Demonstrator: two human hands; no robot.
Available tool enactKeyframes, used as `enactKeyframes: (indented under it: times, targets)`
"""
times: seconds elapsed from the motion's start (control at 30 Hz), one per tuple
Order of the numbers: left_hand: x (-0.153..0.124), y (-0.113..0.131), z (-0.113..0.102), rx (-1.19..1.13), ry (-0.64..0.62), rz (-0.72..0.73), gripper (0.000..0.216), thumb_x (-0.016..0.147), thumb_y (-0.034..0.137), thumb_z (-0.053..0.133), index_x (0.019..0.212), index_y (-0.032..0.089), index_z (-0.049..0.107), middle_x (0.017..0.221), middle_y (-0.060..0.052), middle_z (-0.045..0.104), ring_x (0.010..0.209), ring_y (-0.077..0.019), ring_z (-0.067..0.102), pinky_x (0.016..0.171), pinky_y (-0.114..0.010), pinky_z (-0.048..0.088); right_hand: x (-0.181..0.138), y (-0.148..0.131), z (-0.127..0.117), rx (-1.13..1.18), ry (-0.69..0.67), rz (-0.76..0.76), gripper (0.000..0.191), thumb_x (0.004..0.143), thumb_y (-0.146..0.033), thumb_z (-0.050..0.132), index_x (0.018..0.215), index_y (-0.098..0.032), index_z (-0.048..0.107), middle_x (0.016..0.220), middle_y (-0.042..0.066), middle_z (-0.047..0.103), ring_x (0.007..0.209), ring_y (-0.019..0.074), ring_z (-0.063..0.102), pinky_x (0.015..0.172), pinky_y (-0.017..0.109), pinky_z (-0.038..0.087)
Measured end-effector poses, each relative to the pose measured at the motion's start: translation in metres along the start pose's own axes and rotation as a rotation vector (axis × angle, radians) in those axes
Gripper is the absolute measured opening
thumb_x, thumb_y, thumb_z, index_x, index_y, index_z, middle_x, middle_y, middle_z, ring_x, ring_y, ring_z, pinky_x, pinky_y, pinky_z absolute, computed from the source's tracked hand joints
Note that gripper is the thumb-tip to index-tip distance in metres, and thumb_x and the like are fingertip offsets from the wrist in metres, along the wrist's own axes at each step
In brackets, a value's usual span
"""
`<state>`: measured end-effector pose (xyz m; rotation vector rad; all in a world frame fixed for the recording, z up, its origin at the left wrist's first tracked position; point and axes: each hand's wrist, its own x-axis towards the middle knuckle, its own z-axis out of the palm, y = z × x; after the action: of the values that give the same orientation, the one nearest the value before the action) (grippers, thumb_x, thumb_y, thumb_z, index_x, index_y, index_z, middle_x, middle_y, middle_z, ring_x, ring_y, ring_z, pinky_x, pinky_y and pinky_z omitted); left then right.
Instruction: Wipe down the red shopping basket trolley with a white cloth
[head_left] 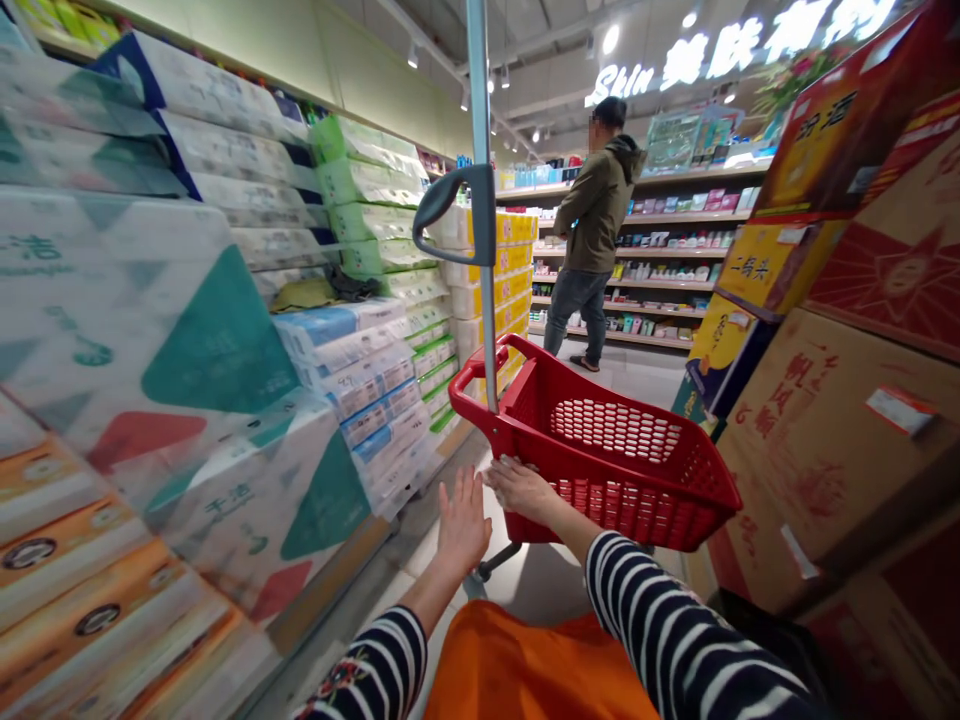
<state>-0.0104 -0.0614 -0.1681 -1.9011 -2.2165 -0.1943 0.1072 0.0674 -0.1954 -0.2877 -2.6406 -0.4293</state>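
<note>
Right grip [523, 487] beside red basket [592, 468].

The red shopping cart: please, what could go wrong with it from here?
The red shopping cart might drift: the left hand and right hand are open, neither gripping the grey handle. If pushed forward, it could scrape the cardboard boxes on the right. The person ahead, back mostly turned, might not notice it coming.
</note>
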Motion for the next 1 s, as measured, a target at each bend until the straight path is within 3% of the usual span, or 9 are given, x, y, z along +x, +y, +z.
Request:
enactKeyframes:
  times: [0.07, 0.13, 0.3, 0.37, 0.57, 0.7, 0.87, 0.93, 1.0]
  targets:
    - [-0.008, 0.004, 0.005, -0.006, -0.02, 0.038, 0.066, 0.078, 0.03, 0.044, 0.139, 0.011, 0.025, 0.148, -0.011, 0.019, 0.137, -0.0259, 0.012, 0.108, -0.055, 0.015, -0.019, -0.009, 0.012, 0.026, -0.075, 0.052, 0.032, 0.085, -0.016, 0.048, 0.115, -0.013, 0.059, 0.118, 0.009, 0.06, 0.117, 0.0224, 0.049, 0.102, 0.039, 0.039]
    - [-0.006, 0.004, 0.002, -0.008, -0.026, 0.046, 0.066, 0.078, 0.03, 0.044, 0.139, 0.011, 0.025, 0.148, -0.011, 0.019, 0.137, -0.026, 0.013, 0.108, -0.054, 0.015, -0.023, -0.008, 0.007, 0.049, -0.083, 0.047, 0.031, 0.085, -0.016, 0.049, 0.114, -0.013, 0.059, 0.118, 0.01, 0.06, 0.118, 0.0223, 0.048, 0.103, 0.039, 0.038]
    - [0.028, -0.002, -0.021, 0.0, 0.054, -0.054, 0.069, 0.077, 0.027, 0.045, 0.139, 0.008, 0.023, 0.148, -0.015, 0.019, 0.136, -0.0272, 0.015, 0.108, -0.055, 0.015, 0.016, 0.017, -0.043, -0.029, 0.151, 0.054, 0.033, 0.089, -0.012, 0.041, 0.119, -0.013, 0.056, 0.129, 0.007, 0.051, 0.131, 0.0241, 0.03, 0.109, 0.045, 0.028]
    - [0.037, -0.002, -0.025, -0.001, 0.094, -0.057, 0.069, 0.076, 0.025, 0.044, 0.139, 0.008, 0.022, 0.148, -0.015, 0.019, 0.137, -0.0268, 0.014, 0.108, -0.055, 0.013, 0.028, 0.023, -0.05, -0.068, 0.196, 0.072, 0.034, 0.09, -0.011, 0.04, 0.12, -0.013, 0.055, 0.13, 0.007, 0.051, 0.131, 0.0247, 0.03, 0.109, 0.046, 0.028]
    - [0.027, -0.003, -0.018, -0.11, 0.086, 0.001, 0.068, 0.073, 0.019, 0.047, 0.137, 0.008, 0.027, 0.147, -0.015, 0.02, 0.137, -0.0272, 0.013, 0.108, -0.055, 0.005, 0.007, 0.005, -0.017, -0.001, 0.103, 0.059, 0.029, 0.087, -0.016, 0.048, 0.114, -0.014, 0.059, 0.118, 0.009, 0.06, 0.118, 0.0238, 0.047, 0.099, 0.04, 0.042]
    - [0.031, 0.001, -0.024, -0.586, 0.084, -0.054, 0.065, 0.071, 0.02, 0.05, 0.133, 0.009, 0.034, 0.144, -0.017, 0.028, 0.134, -0.0271, 0.023, 0.109, -0.051, 0.013, 0.0, -0.007, -0.021, 0.156, 0.156, 0.211, 0.025, 0.084, -0.015, 0.052, 0.106, -0.016, 0.063, 0.113, 0.009, 0.062, 0.108, 0.0228, 0.055, 0.093, 0.04, 0.046]
    - [0.054, 0.033, -0.038, -1.674, 0.027, -0.221, 0.049, 0.074, 0.039, 0.052, 0.115, 0.013, 0.054, 0.12, -0.014, 0.058, 0.11, -0.022, 0.054, 0.096, -0.038, 0.04, 0.014, -0.012, -0.067, 0.393, 0.434, 0.562, 0.038, 0.084, -0.012, 0.039, 0.119, -0.019, 0.055, 0.126, 0.009, 0.052, 0.113, 0.0181, 0.05, 0.094, 0.035, 0.045]
    - [0.06, 0.044, -0.044, -1.927, -0.009, -0.302, 0.043, 0.073, 0.04, 0.054, 0.106, 0.013, 0.058, 0.107, -0.012, 0.065, 0.099, -0.0208, 0.06, 0.089, -0.036, 0.046, 0.016, -0.018, -0.082, 0.375, 0.437, 0.6, 0.045, 0.08, -0.013, 0.041, 0.124, -0.019, 0.051, 0.135, 0.009, 0.044, 0.122, 0.0212, 0.043, 0.099, 0.038, 0.04]
    - [0.063, 0.05, -0.049, -2.023, -0.047, -0.351, 0.036, 0.073, 0.035, 0.054, 0.101, 0.013, 0.059, 0.099, -0.011, 0.067, 0.092, -0.0193, 0.063, 0.083, -0.035, 0.049, 0.012, -0.023, -0.089, 0.288, 0.347, 0.556, 0.055, 0.074, -0.019, 0.051, 0.129, -0.019, 0.046, 0.141, 0.011, 0.034, 0.129, 0.0288, 0.03, 0.105, 0.049, 0.03]
